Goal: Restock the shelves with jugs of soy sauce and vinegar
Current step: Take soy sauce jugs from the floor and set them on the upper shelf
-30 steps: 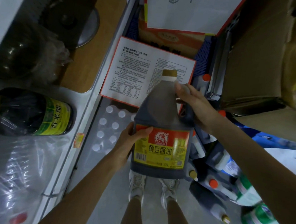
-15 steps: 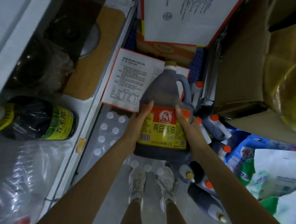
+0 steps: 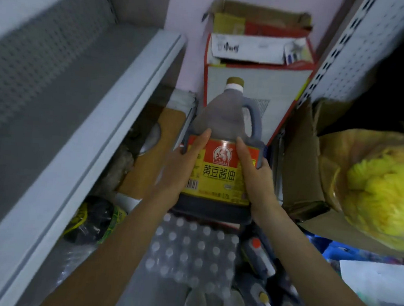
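Note:
A dark soy sauce jug (image 3: 224, 128) with a gold cap, side handle and red-and-yellow label is held upright in mid-air at the centre. My left hand (image 3: 183, 168) grips its left side, thumb across the label. My right hand (image 3: 254, 175) grips its right side below the handle. On the lower shelf at the left lies a dark jug with a green-yellow label (image 3: 96, 219). More dark jugs with orange and gold caps (image 3: 260, 257) lie on the floor at the lower right.
A grey metal shelf (image 3: 108, 112) runs along the left. A white carton with red edging (image 3: 257, 68) stands ahead. A shrink-wrapped pack of bottles (image 3: 189, 247) lies on the floor below. A brown open box (image 3: 307, 165) and a yellow bag (image 3: 380, 189) crowd the right.
My right hand left the jug's handle and took its right side. Both hands have raised the jug, and the view has tilted up toward the shelf and carton.

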The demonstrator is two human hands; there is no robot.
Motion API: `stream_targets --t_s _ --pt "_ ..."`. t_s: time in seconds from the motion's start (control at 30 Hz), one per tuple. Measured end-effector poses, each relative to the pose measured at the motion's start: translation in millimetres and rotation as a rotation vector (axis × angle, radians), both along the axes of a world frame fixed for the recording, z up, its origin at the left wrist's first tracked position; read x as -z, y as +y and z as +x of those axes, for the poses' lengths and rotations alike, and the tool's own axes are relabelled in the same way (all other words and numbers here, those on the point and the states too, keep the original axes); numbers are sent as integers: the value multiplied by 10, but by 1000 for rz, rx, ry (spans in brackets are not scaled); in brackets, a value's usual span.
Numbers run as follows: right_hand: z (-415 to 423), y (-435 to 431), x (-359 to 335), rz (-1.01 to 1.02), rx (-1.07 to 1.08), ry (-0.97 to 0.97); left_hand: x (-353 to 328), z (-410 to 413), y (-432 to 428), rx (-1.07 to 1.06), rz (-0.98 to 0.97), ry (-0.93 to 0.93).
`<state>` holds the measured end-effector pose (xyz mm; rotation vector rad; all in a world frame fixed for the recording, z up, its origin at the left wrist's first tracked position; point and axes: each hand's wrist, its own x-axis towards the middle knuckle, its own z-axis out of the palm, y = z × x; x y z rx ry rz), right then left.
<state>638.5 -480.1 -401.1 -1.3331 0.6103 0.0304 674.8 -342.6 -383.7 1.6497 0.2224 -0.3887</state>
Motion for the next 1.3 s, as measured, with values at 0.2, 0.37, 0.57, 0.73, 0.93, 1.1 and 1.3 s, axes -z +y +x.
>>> stream_targets --t_s 0.2,0.37,0.57,0.73,0.93,1.1,1.3 --pt "196 146 -1190 -25 -9 -187 -1257 122 163 28 -36 -113" --pt "242 295 -2279 -53 -27 -364 -2296 148 323 -15 -54 -258" --pt "82 498 -3454 -93 -63 -582 -3447 -63 532 34 -110 -476" --pt "-136 697 -4235 -100 -112 -724 -4250 -344 728 41 -134 -604" --pt "-425 906 -4899 -35 -203 -871 -4945 -720 949 4 -116 -765" --pt "-711 999 -5166 16 -287 -939 -5251 -1141 1039 -76 -75 -848" --pt "-1173 1007 -5253 115 -460 -980 -5348 -1855 1000 -243 -10 -881"
